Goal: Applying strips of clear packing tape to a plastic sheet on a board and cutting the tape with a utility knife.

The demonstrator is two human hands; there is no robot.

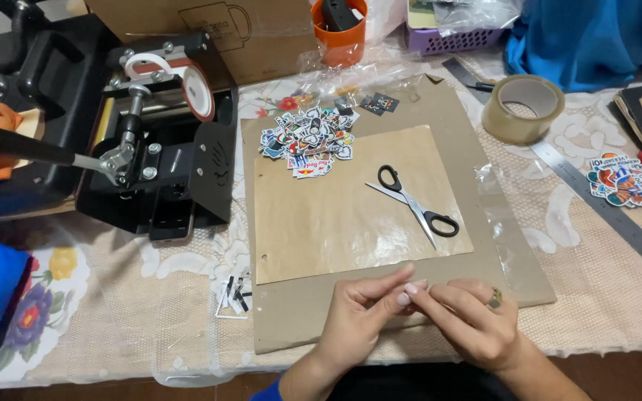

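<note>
Two bare hands meet at the near edge of the worktop, fingertips pinched together over something too small to make out, perhaps a sticker or a scrap of clear film. The left hand (354, 315) curls its thumb and forefinger closed on that point; the right hand (469, 319), wearing a ring, closes its fingertips against the same spot. What exactly either hand grips cannot be told.

The hands hover over the near edge of a brown cardboard sheet (484, 148), on which lies a smaller sheet of glossy tan paper (321, 215). On that paper rest black-handled scissors (416, 210), blades closed, pointing toward the far left. At the paper's far edge sits a pile of colourful stickers (306, 141). A strip of clear plastic film (503, 215) lies along the cardboard's right side.

Further out: a black heat press machine (165, 141) at the far left edge, a roll of brown packing tape (523, 108) and a metal ruler (603, 208) toward the right, another sticker cluster (622, 180) near the right edge, an orange cup (339, 33) and a cardboard box (209, 30) at the far edge. Small black-and-white scraps (233, 293) lie just left of the cardboard.

Risk, as a judgement: the tiny pinched piece could slip, tear or stick to itself, since both hands grip by fingertips alone; dropped, it might be lost among the lace cloth (150, 312).
</note>
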